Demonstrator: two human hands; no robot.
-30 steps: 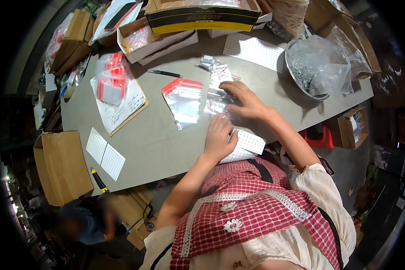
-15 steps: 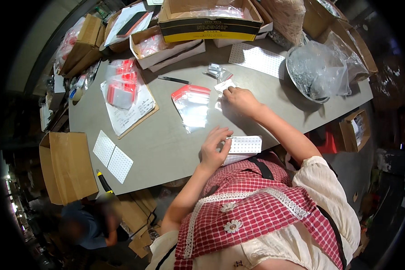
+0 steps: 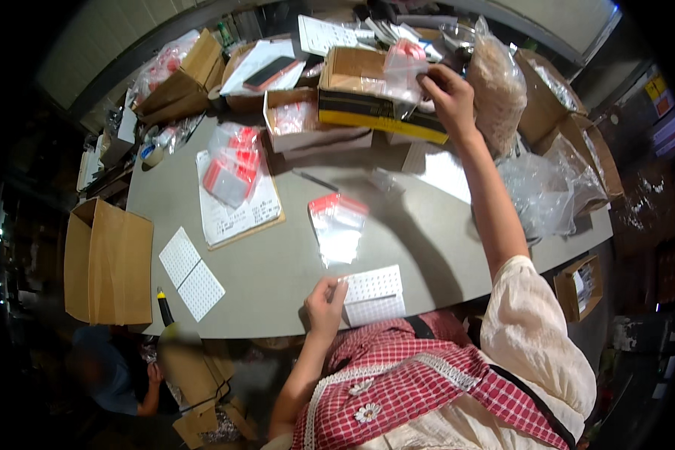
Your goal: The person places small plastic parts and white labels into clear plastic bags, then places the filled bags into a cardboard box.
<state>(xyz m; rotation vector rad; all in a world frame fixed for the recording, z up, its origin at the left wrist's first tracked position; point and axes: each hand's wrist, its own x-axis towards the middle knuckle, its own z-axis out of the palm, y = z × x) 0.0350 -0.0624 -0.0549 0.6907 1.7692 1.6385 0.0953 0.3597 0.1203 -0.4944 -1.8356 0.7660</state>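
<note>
My right hand (image 3: 450, 94) reaches over a black-and-yellow cardboard box (image 3: 379, 112) at the back, its fingers pinching a clear zip bag with a red top (image 3: 403, 75). White shapes inside the box are too hard to make out. At the near table edge my left hand (image 3: 325, 307) is closed on the left edge of a white dotted panel (image 3: 373, 282). A second white panel part lies just below it, against the apron. Beyond this hand lies a fanned stack of flat clear zip bags with red tops (image 3: 339, 229).
A clipboard with papers (image 3: 240, 221) bears more red-topped bags. White dotted panels (image 3: 191, 271) and a yellow-black cutter (image 3: 164, 306) lie left, beside a cardboard box (image 3: 109, 262). Right is a bowl under clear plastic (image 3: 536, 191). A blurred person (image 3: 116, 371) sits lower left.
My right hand has gone from the table up to the black-and-yellow box and now holds a zip bag. My left hand has closed on the white panel's edge. The view has shifted.
</note>
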